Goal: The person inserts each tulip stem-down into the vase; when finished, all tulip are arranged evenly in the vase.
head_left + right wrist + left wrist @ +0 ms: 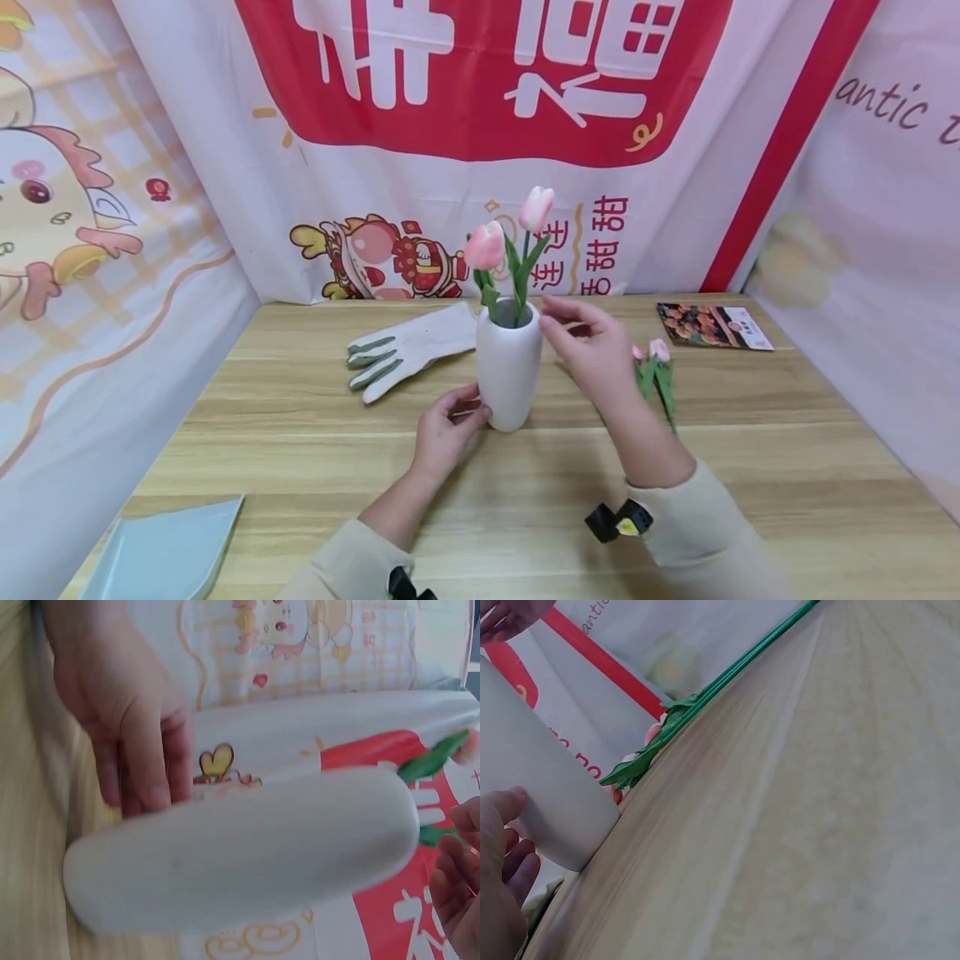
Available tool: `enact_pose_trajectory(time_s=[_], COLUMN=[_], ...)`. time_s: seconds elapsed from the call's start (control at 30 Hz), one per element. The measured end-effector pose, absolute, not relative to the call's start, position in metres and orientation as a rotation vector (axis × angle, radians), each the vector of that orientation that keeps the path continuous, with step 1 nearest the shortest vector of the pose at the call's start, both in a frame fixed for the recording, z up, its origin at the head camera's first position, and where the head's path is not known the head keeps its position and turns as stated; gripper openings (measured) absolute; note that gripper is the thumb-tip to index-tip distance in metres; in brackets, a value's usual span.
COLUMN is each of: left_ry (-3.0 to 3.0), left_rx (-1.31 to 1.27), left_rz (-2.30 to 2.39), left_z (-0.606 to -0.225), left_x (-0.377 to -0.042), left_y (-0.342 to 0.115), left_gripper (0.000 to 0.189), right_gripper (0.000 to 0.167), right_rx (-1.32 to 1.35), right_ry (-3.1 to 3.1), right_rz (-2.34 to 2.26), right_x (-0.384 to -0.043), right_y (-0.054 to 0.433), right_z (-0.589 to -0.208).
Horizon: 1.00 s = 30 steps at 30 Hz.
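A white vase stands upright on the wooden table, with two pink-and-white artificial tulips rising from its mouth. Low on the vase's left side, my left hand holds it between thumb and fingers; the left wrist view shows the thumb against the wall. My right hand is at the right of the rim, its fingers loosely bent with nothing seen between them. In the right wrist view, green leaves stick out of the vase mouth close to that hand.
More pink tulips lie on the table right of the vase, partly hidden by my right forearm. A white glove with grey-green parts lies behind left. A printed card or packet is at the back right, a pale blue dustpan at the front left.
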<state>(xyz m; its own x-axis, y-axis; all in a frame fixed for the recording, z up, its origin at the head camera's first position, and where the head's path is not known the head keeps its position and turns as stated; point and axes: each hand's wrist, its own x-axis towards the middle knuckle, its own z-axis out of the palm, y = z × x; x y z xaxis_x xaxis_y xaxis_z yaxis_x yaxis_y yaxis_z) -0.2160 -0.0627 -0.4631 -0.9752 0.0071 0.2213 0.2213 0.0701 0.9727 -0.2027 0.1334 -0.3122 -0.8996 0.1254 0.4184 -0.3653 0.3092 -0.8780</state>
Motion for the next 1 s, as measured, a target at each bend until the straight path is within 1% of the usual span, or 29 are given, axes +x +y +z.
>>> enact_pose_trajectory(time_s=[0.13,0.3,0.43,0.63,0.8,1.0], left_ry=[-2.18,-2.174,-2.189,-2.194,-2.194,-2.189], left_rx=[-0.217,-0.205,-0.207,-0.227,-0.215,-0.236], left_rz=[-2.022,-2.04,-2.03,-2.018,-2.015,-2.019], left_z=[-0.463,-0.463,-0.463,-0.462,-0.464,-0.464], left_x=[-0.216,-0.216,-0.216,-0.216,-0.216,-0.216], left_y=[-0.062,-0.061,-0.061,-0.062,-0.062,-0.063], left_gripper=[0.038,0.04,0.038,0.036,0.036,0.036], right_gripper=[0.028,0.027,0.03,0.036,0.041,0.045], right_rx=[0.133,0.108,0.01,-0.167,-0.242,-0.255], right_ry=[-2.174,-2.108,-2.11,-2.261,-2.376,-2.547], right_rz=[1.573,1.546,1.555,1.439,1.378,1.254], right_x=[-0.198,-0.196,-0.193,-0.185,-0.178,-0.174], right_y=[0.159,0.19,0.212,0.244,0.273,0.301], right_z=[-0.319,-0.333,-0.345,-0.367,-0.386,-0.404])
